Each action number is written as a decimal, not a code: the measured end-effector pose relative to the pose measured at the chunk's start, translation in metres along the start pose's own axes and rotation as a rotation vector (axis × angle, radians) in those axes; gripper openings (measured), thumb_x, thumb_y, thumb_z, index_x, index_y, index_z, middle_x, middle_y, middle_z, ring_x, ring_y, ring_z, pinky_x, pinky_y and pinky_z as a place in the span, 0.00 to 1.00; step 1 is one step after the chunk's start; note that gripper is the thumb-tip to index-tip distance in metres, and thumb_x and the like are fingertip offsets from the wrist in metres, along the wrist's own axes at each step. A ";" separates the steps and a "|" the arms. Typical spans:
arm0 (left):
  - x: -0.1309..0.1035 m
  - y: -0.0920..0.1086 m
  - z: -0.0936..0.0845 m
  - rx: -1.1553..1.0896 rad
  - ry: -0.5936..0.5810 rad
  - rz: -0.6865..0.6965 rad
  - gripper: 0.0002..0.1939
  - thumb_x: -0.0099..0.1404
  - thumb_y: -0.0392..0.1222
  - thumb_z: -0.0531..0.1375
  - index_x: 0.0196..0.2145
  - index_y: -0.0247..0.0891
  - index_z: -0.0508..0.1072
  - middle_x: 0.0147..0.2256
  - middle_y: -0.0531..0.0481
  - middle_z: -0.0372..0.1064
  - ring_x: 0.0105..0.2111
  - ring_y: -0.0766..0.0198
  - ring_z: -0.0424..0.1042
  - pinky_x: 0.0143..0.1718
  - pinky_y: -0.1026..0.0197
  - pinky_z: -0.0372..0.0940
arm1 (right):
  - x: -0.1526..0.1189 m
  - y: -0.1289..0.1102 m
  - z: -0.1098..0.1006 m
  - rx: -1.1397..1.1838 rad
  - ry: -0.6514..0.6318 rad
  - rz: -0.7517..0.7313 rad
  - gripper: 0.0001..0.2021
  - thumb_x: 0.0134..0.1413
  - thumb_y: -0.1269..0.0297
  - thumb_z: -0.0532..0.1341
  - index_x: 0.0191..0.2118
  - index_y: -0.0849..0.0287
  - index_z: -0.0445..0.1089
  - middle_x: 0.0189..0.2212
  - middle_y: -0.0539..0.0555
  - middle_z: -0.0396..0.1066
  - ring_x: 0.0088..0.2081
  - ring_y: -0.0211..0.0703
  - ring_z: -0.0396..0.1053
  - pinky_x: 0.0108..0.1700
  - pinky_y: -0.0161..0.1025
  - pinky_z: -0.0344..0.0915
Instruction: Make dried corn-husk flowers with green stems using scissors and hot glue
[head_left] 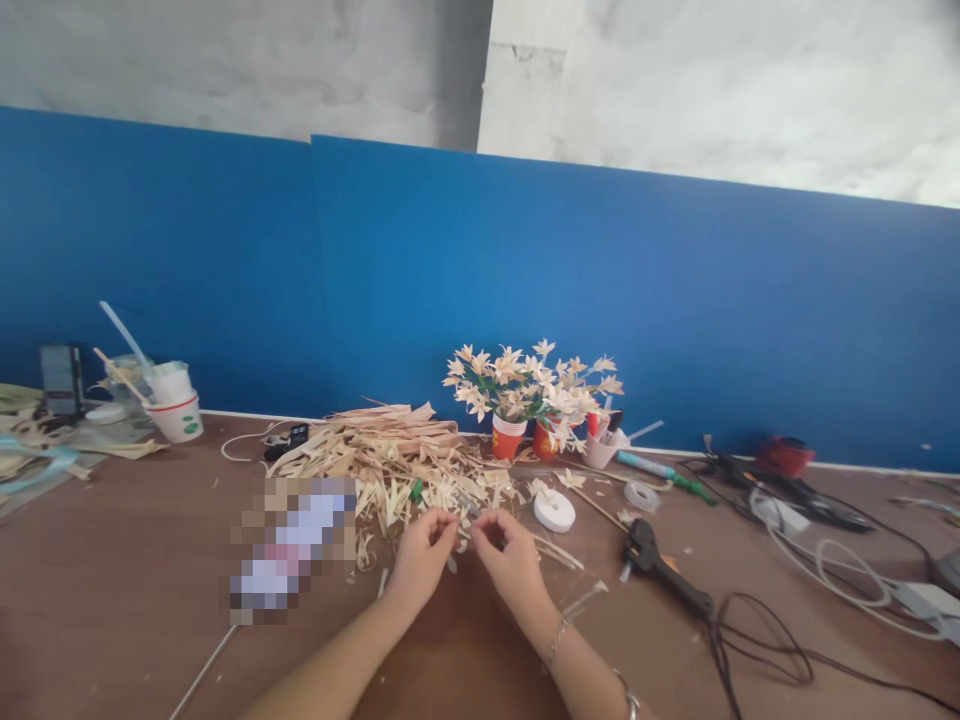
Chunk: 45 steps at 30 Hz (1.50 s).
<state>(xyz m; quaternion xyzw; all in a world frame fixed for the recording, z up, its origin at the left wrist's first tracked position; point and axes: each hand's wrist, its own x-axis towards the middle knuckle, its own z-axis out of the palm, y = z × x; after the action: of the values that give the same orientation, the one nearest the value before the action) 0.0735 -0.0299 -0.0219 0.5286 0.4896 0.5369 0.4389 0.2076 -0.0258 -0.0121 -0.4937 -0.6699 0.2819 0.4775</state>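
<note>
My left hand (426,552) is closed in a pinch over the table, thumb against the fingertips. Facing it, a short gap away, my right hand (511,555) is pinched the same way. Whatever lies between the fingertips is too small and blurred to name. Just beyond both hands spreads a pile of pale dried husk strips (390,440), with loose scraps around it. A white roll of tape (554,511) lies flat to the right of my right hand. Further right rests a black glue gun (667,570) with its cable.
Pale flowers (525,380) stand in red paper cups (508,438) by the blue partition (600,260). A clear tape roll (641,495) lies nearby. Cables and a power strip (930,605) crowd the right side. A white cup (176,417) stands left; a pixelated object (292,550) lies nearer.
</note>
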 end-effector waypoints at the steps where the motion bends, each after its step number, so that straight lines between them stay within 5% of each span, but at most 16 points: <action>1: 0.000 -0.001 0.000 0.013 -0.009 0.013 0.08 0.54 0.43 0.56 0.28 0.36 0.69 0.19 0.54 0.65 0.18 0.67 0.64 0.21 0.66 0.58 | 0.000 -0.001 0.000 0.015 -0.001 0.008 0.04 0.46 0.66 0.56 0.25 0.59 0.64 0.21 0.49 0.66 0.23 0.38 0.63 0.28 0.34 0.60; 45: -0.008 0.003 0.000 0.425 -0.052 0.243 0.08 0.59 0.38 0.51 0.31 0.38 0.69 0.26 0.50 0.70 0.26 0.63 0.69 0.30 0.64 0.61 | -0.001 -0.003 0.002 0.039 0.042 0.053 0.03 0.44 0.67 0.56 0.24 0.60 0.64 0.18 0.47 0.64 0.22 0.36 0.60 0.25 0.32 0.58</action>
<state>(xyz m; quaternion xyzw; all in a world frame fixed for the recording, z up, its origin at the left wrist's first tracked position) 0.0739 -0.0382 -0.0199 0.6778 0.5128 0.4569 0.2624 0.2045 -0.0273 -0.0110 -0.5079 -0.6407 0.2970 0.4932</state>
